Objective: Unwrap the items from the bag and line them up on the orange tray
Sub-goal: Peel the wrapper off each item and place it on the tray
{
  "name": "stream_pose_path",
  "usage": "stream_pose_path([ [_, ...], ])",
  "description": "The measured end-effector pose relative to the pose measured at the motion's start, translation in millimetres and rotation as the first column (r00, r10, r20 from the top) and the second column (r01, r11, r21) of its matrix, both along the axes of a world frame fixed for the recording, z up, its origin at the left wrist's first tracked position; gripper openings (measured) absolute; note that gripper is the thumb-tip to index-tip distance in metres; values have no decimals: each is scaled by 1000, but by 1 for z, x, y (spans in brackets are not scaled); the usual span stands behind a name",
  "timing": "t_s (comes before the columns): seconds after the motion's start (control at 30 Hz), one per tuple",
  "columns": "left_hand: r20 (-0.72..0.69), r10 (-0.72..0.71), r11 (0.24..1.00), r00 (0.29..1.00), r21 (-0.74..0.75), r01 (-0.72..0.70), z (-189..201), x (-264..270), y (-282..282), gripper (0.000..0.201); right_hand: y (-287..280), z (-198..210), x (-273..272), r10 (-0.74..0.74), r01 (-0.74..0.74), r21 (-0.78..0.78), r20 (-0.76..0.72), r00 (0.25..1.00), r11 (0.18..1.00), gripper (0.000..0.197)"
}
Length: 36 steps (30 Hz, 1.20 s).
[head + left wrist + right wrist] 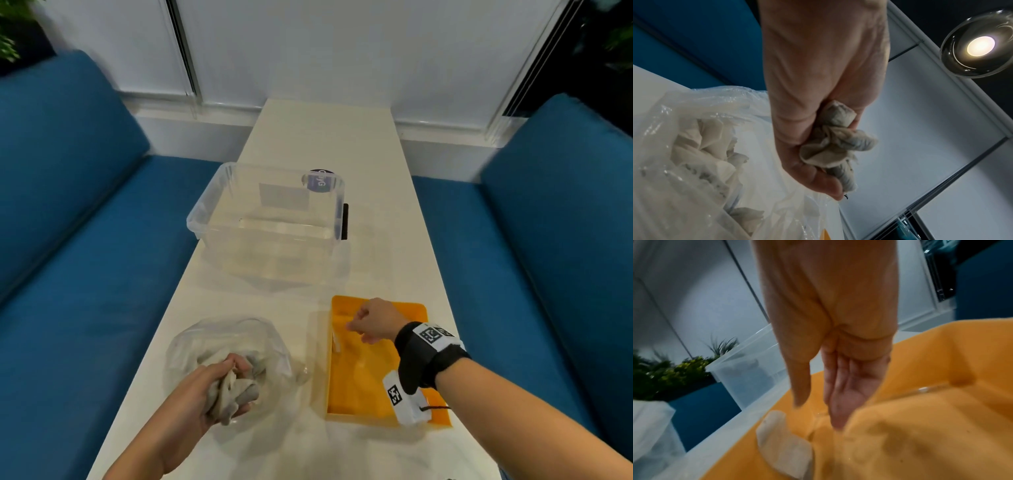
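On the white table (329, 144), near edge: left hand (191, 394) over the clear plastic bag (274, 339), fingers curled tight round a crumpled wad of greyish paper wrapping (233, 390) — left wrist view shows the wad (836, 146) bunched in the fist, ends sticking out past the fingers. More crumpled paper (702, 146) sits inside the bag (666, 123). Whether an item is still inside the held wad, cannot tell.

Right hand (373, 320) hovers over the far half of the orange tray (442, 419), just right of the bag. Right wrist view: fingers (844, 395) straight and pointing down, thumb apart, holding nothing. Below them on the tray floor (920, 443) lies something clear and glassy — blurred, shape not readable. A pale whitish piece (783, 446) lies by the tray's left wall.

Clear storage tub (267, 219) stands further back on the table, apart from tray and bag. Blue sofas (68, 240) either side.
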<state>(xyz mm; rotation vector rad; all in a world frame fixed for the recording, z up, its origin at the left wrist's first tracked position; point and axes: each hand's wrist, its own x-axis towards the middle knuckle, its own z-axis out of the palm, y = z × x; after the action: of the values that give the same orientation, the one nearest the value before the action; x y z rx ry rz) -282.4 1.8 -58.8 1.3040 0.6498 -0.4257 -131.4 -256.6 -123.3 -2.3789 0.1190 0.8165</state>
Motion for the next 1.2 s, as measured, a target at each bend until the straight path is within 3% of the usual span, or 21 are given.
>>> stream_pose_path([
  [0.13,0,-25,1000,1000,-10,25,2,2,1,30,5,-5,-15,238,-258,-107,-168,957,960,58],
  [0.23,6,-16,1000,1000,-9,16,4,2,2,32,12,-16,-22,300,-312,-112,-108,948,944,65],
  [0.3,12,-23,1000,1000,-11,23,4,2,3,32,18,-20,-22,318,-325,-139,-73,945,935,62],
  [0.43,23,-34,999,999,-27,35,6,1,2,31,22,-22,-16,327,-324,-131,-1,945,937,17],
  [0.53,33,-47,998,998,-30,48,8,-1,1,30,18,-22,-12,201,-201,-25,-1,979,979,27],
  [0.63,38,-60,998,997,-32,61,8,-1,2,33,9,-21,-6,47,-42,85,-57,997,996,7],
  [0.73,30,-48,999,998,-21,48,8,-1,2,34,6,-19,1,-66,81,157,-98,993,984,27],
  [0.87,12,-42,999,999,-32,42,6,-1,2,32,6,-23,8,-185,206,195,-117,976,959,11],
  [0.93,3,-34,999,999,-26,34,5,-2,2,32,5,-26,9,-221,251,226,-151,964,941,16],
  [1.03,-2,-25,999,1000,-19,25,3,-2,2,32,5,-29,11,-165,205,235,-180,970,950,31],
  [1.1,1,-27,999,1000,-19,27,2,-1,3,32,7,-30,12,-84,106,157,-143,986,982,40],
  [1.2,-6,-17,1000,1000,-18,17,2,-1,3,32,13,-32,9,77,-77,-14,28,997,997,31],
])
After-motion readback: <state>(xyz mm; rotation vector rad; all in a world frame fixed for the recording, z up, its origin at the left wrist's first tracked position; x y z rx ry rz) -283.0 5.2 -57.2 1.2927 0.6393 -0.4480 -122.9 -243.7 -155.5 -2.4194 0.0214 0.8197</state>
